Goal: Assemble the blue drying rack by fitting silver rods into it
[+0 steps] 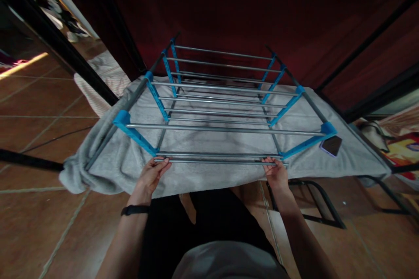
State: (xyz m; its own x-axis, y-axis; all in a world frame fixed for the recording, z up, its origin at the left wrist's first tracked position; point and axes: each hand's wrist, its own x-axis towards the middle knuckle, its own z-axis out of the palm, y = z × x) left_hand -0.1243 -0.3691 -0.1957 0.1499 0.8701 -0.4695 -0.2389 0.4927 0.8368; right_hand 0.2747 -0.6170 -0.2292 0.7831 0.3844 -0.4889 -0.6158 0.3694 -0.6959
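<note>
A rack of grey metal tubes and blue plastic brackets point(140, 138), shaped like a shoe rack, lies on a grey blanket point(209, 178). Along its near lower side runs a thin metal tube point(212, 162), just in front of another crossbar point(212, 154). My left hand point(153, 175) pinches the left end of this near tube, close to the left front bracket. At the opposite end, my right hand point(276, 174) grips the same tube beside the right front bracket point(304, 143). Whether the tube's ends touch the brackets, I cannot tell.
A dark phone-like slab point(331, 145) lies on the blanket right of the rack. Black metal frame bars point(29, 159) stand at the left, and a dark red cloth point(229, 13) hangs behind. Below right is a black tubular frame point(322, 202) over the tiled floor point(39, 231).
</note>
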